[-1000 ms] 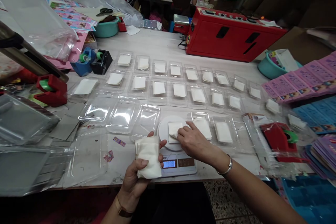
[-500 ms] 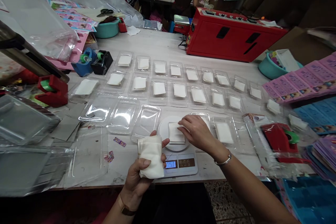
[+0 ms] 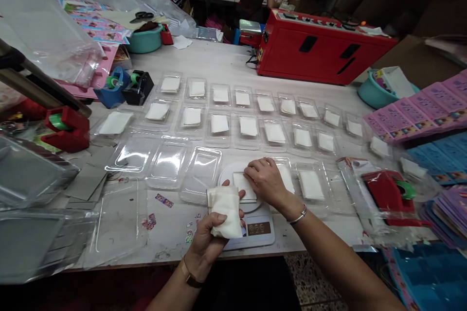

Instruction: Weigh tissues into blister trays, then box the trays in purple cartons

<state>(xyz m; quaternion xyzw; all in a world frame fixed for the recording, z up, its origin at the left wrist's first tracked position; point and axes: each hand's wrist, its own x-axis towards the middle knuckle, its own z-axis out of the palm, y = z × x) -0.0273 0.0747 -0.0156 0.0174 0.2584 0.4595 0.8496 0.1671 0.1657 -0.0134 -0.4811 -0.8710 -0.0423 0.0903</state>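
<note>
My left hand (image 3: 209,233) is closed around a thick bundle of soft white folded sheets (image 3: 226,214), thumb on top, above the front left of a white kitchen scale (image 3: 268,240). A smaller stack of white sheets (image 3: 242,187) lies on the scale's round platform (image 3: 226,171). My right hand (image 3: 268,182) comes in from the right, its fingers closed at that stack's upper right edge; the fingertips are partly hidden. The bundle covers the scale's display. Beyond the scale stand rows of clear plastic trays, many bearing white stacks (image 3: 248,126).
Bare clear trays (image 3: 168,163) lie left of the scale. Tape dispensers stand at left (image 3: 69,129) and right (image 3: 388,197). A red machine (image 3: 324,48) occupies the back. Pink boxes (image 3: 426,112) line the right side, near a teal basin (image 3: 368,90).
My left hand has moved right and slightly up with the bundle, now covering the scale's display. My right hand has shifted a little left along the stack's edge.
</note>
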